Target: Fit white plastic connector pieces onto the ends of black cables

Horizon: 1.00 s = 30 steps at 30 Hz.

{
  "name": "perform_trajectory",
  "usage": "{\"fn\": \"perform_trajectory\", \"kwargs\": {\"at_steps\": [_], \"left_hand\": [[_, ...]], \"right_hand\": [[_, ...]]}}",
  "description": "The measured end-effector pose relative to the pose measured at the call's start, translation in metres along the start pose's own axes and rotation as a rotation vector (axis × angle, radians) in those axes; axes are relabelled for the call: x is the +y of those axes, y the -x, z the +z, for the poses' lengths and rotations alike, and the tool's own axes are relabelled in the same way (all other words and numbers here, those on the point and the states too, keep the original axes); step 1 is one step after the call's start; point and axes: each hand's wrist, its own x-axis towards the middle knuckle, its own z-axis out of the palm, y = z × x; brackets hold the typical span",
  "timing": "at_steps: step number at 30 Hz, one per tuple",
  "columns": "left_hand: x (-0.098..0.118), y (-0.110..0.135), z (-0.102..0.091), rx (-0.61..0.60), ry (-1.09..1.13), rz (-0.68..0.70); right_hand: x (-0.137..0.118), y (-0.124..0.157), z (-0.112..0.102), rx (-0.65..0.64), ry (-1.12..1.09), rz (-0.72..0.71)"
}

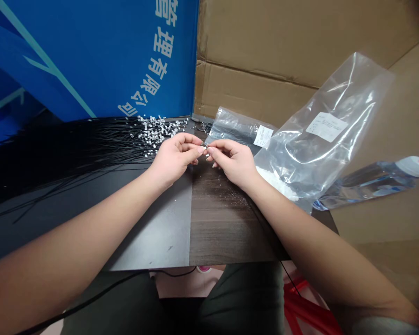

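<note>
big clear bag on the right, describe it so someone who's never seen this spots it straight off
Start from the brown cardboard behind the table. In front of it, beyond the right hand, a big clear plastic bag slants up to the right. Unlike the smaller bag on its left and the bottle on its right, it has white contents at its lower end.

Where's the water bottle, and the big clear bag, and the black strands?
Water bottle [375,181]: head view, middle of its clear body.
Big clear bag [309,151]: head view, plastic below its label.
Black strands [68,144]: head view, middle of the bunch.
</note>
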Motion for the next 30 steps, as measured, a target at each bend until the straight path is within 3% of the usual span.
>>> {"fn": "perform_trajectory", "kwargs": {"at_steps": [8, 23, 30], "left_hand": [[0.0032, -0.0002, -0.0025, -0.075, 0.058, -0.053], [0.0018, -0.0017, -0.0058, -0.126, 0.094, -0.085], [0.0052, -0.0030, -0.0077, -0.150, 0.164, -0.230]], "right_hand": [[-0.0038, -0.0019, -0.0051, -0.062, -0.096, 0.015], [-0.0062, -0.0004, -0.0060, -0.150, -0.038, -0.005], [-0.0068, 0.0014, -0.0063, -0.096, -0.008, -0.002]]}}
